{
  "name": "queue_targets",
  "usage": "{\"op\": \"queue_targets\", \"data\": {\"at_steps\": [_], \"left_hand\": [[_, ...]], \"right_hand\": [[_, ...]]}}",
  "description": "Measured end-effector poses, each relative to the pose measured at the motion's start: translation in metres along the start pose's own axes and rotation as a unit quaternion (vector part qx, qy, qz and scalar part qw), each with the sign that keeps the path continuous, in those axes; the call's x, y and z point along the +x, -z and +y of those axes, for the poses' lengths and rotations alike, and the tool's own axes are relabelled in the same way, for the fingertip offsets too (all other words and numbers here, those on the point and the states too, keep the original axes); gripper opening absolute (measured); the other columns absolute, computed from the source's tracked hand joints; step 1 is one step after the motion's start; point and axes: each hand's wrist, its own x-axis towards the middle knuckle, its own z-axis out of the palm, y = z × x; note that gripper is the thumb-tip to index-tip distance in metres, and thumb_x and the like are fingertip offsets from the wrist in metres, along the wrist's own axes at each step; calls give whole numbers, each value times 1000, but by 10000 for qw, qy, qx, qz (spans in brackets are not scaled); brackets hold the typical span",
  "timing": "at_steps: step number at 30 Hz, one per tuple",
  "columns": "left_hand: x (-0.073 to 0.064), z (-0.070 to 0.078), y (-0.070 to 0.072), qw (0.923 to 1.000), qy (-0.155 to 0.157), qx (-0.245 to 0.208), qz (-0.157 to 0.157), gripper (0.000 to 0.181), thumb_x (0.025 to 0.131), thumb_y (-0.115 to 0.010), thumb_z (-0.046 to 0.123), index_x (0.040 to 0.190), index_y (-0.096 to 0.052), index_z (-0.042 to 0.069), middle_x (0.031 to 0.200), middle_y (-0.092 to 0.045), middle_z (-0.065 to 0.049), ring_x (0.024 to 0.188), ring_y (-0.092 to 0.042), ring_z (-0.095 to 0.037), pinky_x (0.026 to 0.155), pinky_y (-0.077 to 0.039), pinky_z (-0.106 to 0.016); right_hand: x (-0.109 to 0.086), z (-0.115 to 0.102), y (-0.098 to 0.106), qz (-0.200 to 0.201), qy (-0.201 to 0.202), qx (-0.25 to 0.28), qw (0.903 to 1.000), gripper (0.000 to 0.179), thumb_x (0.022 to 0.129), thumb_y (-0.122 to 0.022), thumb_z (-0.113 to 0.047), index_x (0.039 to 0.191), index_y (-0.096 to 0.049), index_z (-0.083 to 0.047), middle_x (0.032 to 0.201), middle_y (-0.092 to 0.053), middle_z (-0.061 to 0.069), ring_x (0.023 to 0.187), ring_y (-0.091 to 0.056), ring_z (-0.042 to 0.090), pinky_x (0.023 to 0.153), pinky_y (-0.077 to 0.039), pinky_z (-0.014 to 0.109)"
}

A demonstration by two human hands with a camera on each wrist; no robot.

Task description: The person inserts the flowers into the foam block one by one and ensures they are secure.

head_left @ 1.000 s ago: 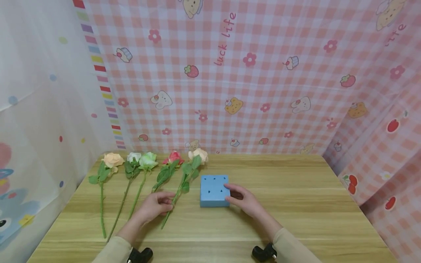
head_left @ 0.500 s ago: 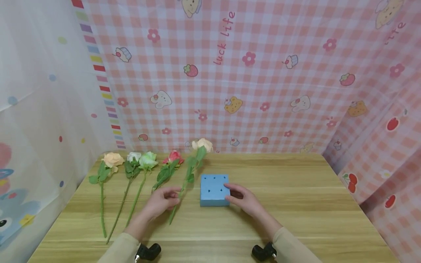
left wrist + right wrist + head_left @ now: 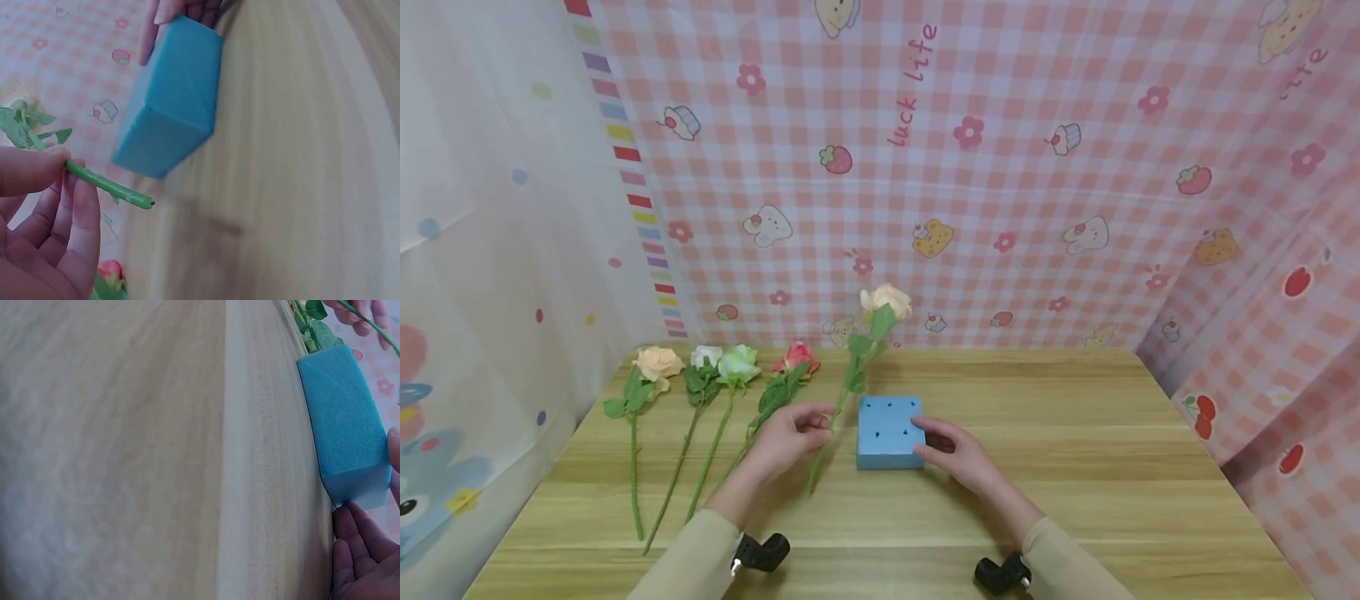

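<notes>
My left hand (image 3: 793, 437) pinches the green stem (image 3: 109, 185) of a pale peach rose (image 3: 887, 302) between thumb and fingers. The rose is raised off the table and leans to the right, its cut stem end pointing down toward me. Just right of it sits a blue block (image 3: 891, 433) with several small dark holes in its top. My right hand (image 3: 958, 457) rests its thumb and fingers against the block's right side. In the right wrist view, the thumb (image 3: 394, 450) touches the upper edge and the fingers (image 3: 353, 528) lie low against the side.
Left on the wooden table (image 3: 1037, 500) lie an orange-peach rose (image 3: 657, 364), a white rose (image 3: 706, 358), a green-white rose (image 3: 739, 365) and a red-pink rose (image 3: 797, 357), stems toward me. A checked cloth (image 3: 1000, 183) hangs behind.
My left hand has moved right and away from me, lifting the peach rose from the table toward the block and tilting it more upright. My right hand and the block stay in place.
</notes>
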Motion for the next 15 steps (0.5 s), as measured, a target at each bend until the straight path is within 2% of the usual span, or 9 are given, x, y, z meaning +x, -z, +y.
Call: {"op": "queue_targets", "data": {"at_steps": [5,12,15], "left_hand": [[7,11,-8,9998,-180,-9,-71,32,87,-69,-5,119,-67,0,97,-66,-8,87,-60,-17,71,-56,-29],[17,23,-19,9988,-432,-201,-63,33,86,-69,-8,118,-66,-5,95,-66,-12,85,-61,-19,71,-58,-30],[21,27,-23,9986,-475,-230,-39,32,85,-70,-7,116,-67,-3,93,-66,-11,83,-62,-18,70,-59,-30]], "right_hand": [[1,3,0,45,-98,60,9999,48,94,-70,-24,139,-58,-11,141,-53,14,126,-53,30,105,-43,46],[1,3,0,74,-108,56,9999,48,94,-70,-25,138,-59,-11,140,-54,14,125,-54,30,104,-44,45],[1,2,0,64,-175,68,9998,47,94,-71,-25,138,-59,-13,140,-55,12,125,-54,29,105,-43,45]]}}
